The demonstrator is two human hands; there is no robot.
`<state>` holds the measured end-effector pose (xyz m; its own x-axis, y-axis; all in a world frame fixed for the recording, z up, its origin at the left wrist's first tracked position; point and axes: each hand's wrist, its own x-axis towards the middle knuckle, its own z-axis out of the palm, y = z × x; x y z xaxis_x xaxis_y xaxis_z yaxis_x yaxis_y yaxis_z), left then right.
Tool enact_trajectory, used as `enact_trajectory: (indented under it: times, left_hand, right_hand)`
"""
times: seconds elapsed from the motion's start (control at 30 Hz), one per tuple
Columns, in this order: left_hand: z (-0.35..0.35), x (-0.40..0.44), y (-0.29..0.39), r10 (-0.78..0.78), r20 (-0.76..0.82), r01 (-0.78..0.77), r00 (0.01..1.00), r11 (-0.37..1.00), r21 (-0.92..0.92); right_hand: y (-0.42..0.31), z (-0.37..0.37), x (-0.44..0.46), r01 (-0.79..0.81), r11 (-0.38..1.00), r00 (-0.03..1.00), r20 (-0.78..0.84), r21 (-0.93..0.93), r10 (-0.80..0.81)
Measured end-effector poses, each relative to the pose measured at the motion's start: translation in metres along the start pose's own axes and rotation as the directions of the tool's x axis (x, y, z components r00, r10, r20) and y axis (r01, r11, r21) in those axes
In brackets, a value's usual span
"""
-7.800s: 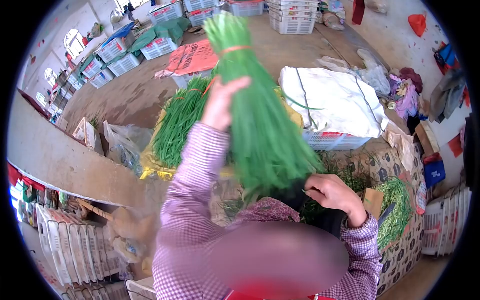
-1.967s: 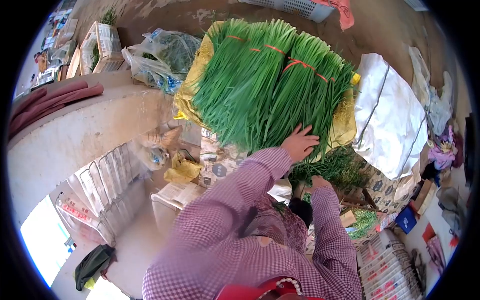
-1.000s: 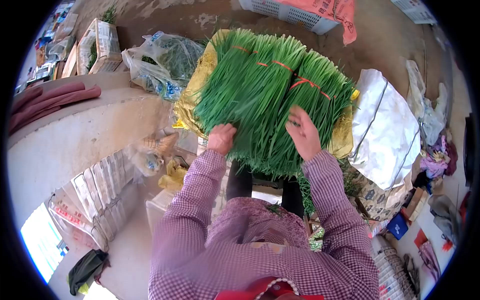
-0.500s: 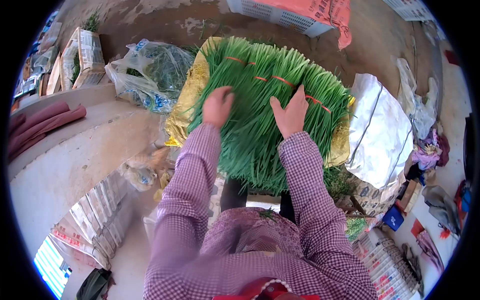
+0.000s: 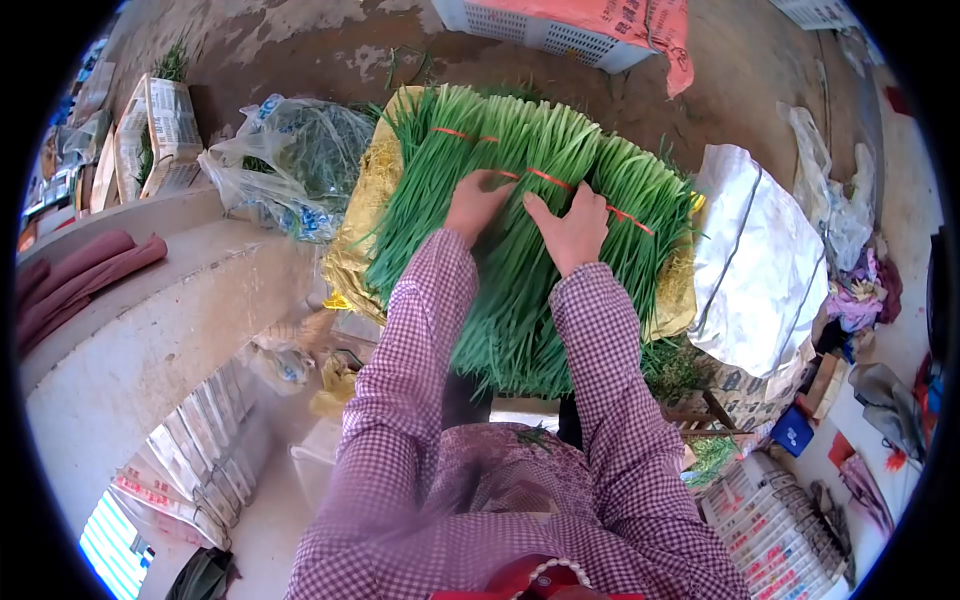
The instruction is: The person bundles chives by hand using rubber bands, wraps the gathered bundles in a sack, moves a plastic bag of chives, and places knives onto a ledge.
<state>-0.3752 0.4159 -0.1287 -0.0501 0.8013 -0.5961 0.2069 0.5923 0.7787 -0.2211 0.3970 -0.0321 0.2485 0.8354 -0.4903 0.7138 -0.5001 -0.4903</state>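
Several bundles of long green stalks (image 5: 520, 330) lie side by side on a yellow woven sack (image 5: 365, 235), their pale ends pointing away from me. Red bands (image 5: 548, 178) circle them. My left hand (image 5: 477, 205) grips the left side of one middle bundle just below its band, its fingertips hidden among the stalks. On that bundle's right side is my right hand (image 5: 574, 226), with the thumb on top and the fingers wrapped down between it and the neighbouring bundle.
A white sack (image 5: 755, 265) with dark cords sits at the right. Behind the bundles stands a plastic crate (image 5: 540, 35) under an orange-red cover. Clear plastic bags (image 5: 300, 160) lie at the left, beside a low curved wall (image 5: 190, 270). Stacked crates (image 5: 775, 525) are at lower right.
Both hands have moved from loosely over the stalks to either side of a middle bundle and closed on it. My left hand has come rightward. The view has shifted slightly.
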Motion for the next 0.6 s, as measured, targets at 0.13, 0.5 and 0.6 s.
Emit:
enact_trajectory:
  times: [0.13, 0.5, 0.6]
  left_hand:
    - [0.003, -0.020, 0.001, 0.170, -0.066, -0.165, 0.983, 0.984, 0.070]
    - [-0.019, -0.096, 0.040, 0.257, -0.268, -0.323, 0.929, 0.914, -0.245]
    - [-0.043, -0.085, 0.038, 0.261, -0.275, -0.310, 0.925, 0.939, -0.151]
  right_hand:
    - [-0.001, 0.013, -0.024, 0.130, 0.986, 0.965, -0.215, -0.102, -0.150]
    - [-0.012, -0.002, -0.067, 0.402, 0.815, 0.901, -0.337, 0.417, -0.272]
    - [-0.022, 0.001, -0.065, 0.377, 0.729, 0.919, -0.328, 0.571, -0.219]
